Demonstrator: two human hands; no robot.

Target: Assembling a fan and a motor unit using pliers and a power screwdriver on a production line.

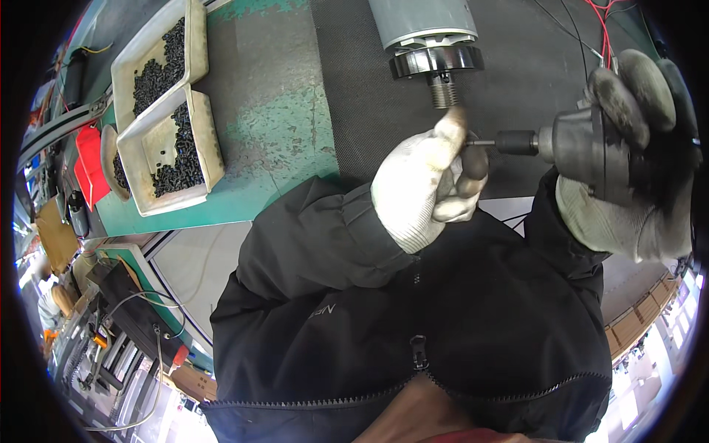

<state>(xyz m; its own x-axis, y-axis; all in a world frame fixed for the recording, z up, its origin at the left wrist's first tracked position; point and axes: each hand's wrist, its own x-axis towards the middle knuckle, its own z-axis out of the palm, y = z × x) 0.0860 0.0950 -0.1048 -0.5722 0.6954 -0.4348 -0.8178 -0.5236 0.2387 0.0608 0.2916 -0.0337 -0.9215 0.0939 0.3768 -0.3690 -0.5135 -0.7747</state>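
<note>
My left hand (425, 181), in a white knit glove with darkened fingertips, is closed in a pinch at the tip of a thin driver bit (481, 142). What lies between the fingertips is hidden. A black power screwdriver (583, 144) lies level in my right hand (602, 218), whose gloved, blackened fingers wrap round its body. Its bit points left toward my left fingertips. Just above my left hand, a grey cylindrical motor (425, 22) shows a shiny black ring (436, 63) and a threaded shaft (444, 92) pointing down toward me.
Two off-white bins (122, 55) (214, 151) of small black parts stand on the worn green bench (277, 140) at the left. Beside them is a red container (90, 166). A dark mat (362, 140) lies under the motor. Red and black wires (605, 37) run at the upper right.
</note>
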